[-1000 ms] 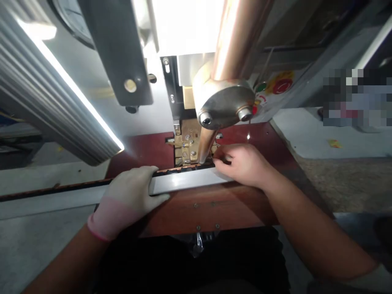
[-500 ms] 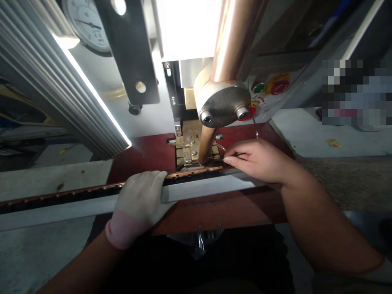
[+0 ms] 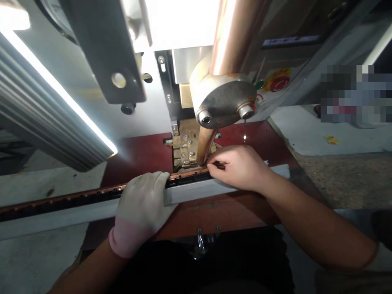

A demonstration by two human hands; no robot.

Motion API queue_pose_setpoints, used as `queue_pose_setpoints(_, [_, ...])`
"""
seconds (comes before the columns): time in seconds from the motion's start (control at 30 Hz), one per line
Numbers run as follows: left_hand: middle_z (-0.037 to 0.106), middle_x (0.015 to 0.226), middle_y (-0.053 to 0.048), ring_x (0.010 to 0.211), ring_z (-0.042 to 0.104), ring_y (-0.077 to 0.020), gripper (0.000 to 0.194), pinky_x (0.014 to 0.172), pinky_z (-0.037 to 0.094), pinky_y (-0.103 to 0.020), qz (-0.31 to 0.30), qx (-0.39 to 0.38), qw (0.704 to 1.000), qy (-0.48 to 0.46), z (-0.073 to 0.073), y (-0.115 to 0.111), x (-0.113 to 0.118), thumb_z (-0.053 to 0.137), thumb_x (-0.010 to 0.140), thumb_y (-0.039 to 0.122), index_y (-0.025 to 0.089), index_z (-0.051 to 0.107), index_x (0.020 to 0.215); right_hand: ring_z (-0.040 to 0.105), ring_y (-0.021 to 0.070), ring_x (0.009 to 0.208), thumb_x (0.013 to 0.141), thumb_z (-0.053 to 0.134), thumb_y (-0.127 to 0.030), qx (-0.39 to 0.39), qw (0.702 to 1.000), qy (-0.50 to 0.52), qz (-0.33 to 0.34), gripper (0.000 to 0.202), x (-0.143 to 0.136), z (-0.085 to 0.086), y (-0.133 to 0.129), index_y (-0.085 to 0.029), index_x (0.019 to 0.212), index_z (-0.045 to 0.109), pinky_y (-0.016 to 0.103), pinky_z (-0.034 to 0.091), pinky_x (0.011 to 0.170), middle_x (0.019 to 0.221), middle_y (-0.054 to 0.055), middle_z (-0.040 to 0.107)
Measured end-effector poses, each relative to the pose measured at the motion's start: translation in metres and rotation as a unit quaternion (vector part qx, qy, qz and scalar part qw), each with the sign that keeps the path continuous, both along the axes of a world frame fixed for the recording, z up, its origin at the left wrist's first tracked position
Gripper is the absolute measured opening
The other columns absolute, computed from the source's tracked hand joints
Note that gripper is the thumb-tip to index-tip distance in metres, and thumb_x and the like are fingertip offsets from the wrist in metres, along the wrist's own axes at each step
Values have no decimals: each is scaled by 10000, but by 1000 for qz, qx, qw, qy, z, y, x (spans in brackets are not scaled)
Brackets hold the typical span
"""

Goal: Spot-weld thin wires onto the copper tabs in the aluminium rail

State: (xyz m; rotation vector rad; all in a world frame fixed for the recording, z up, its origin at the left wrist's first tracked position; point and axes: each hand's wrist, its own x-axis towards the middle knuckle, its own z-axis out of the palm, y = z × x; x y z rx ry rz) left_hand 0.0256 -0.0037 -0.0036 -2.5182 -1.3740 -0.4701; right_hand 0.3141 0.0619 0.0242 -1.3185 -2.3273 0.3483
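My left hand [image 3: 142, 202], in a white and pink glove, is wrapped over a long grey metal rail [image 3: 197, 191]. A copper strip [image 3: 188, 173] with dark parts runs along the rail's back edge. My bare right hand [image 3: 240, 167] pinches thumb and fingertips together beside the strip; what lies between them is too small to make out. Just left of those fingertips, a copper electrode rod [image 3: 206, 145] comes down from a round clamp head [image 3: 226, 104]. Behind the rail sits a brass fixture block [image 3: 188, 141] with screws, partly hidden by the rod.
The rail lies across a dark red machine table [image 3: 137, 157]. A bright strip light [image 3: 61, 87] and a black bracket [image 3: 105, 53] hang at the left. A red emergency stop button [image 3: 279, 83] is at the right, with a thick copper bar [image 3: 231, 36] overhead.
My right hand has moved left, closer to the electrode rod's tip, and the rail's right end now shows beyond it. My left hand keeps its grip. The camera view has shifted slightly.
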Motion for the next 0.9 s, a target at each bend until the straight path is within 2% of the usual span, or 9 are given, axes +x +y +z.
queue_pose_setpoints(0.23, [768, 1151, -182, 962, 740, -364, 511, 825, 551, -497, 4, -39, 999, 13, 4, 6, 1, 646, 965, 582, 158, 627, 1250, 697, 176, 708, 895, 637, -242, 20, 1000, 12, 7, 193, -2, -5, -6, -234, 774, 786, 306, 415, 679, 777, 6, 800])
queue_pose_setpoints(0.33, [764, 1149, -180, 973, 735, -363, 475, 840, 550, -500, 8, -37, 999, 11, 3, 3, 3, 651, 967, 529, 155, 615, 1257, 695, 171, 700, 920, 633, -261, 14, 1000, 23, 4, 196, -1, -6, -5, -230, 808, 791, 302, 419, 681, 788, 7, 803])
queue_pose_setpoints(0.47, [765, 1112, -163, 950, 730, -352, 451, 845, 549, -500, 8, -27, 999, 15, 2, 1, 3, 664, 964, 486, 148, 614, 1258, 698, 177, 721, 918, 612, -237, 25, 1000, -4, 15, 213, -2, -6, -7, -238, 762, 758, 308, 397, 676, 775, 0, 789])
queue_pose_setpoints(0.73, [770, 1152, -165, 975, 729, -351, 507, 842, 545, -498, 23, -32, 999, 30, 1, -1, 4, 652, 965, 553, 159, 622, 1282, 614, 163, 646, 846, 589, -211, 38, 999, -7, 3, 181, -3, -6, -10, -232, 684, 667, 310, 352, 641, 683, -10, 704])
queue_pose_setpoints(0.9, [776, 1156, -179, 972, 737, -353, 569, 834, 549, -498, 19, -40, 999, 20, 5, 2, 7, 635, 974, 623, 136, 643, 1267, 581, 175, 629, 817, 600, -259, 47, 998, -33, -25, 172, -3, -8, -8, -234, 651, 639, 325, 309, 619, 637, 4, 669])
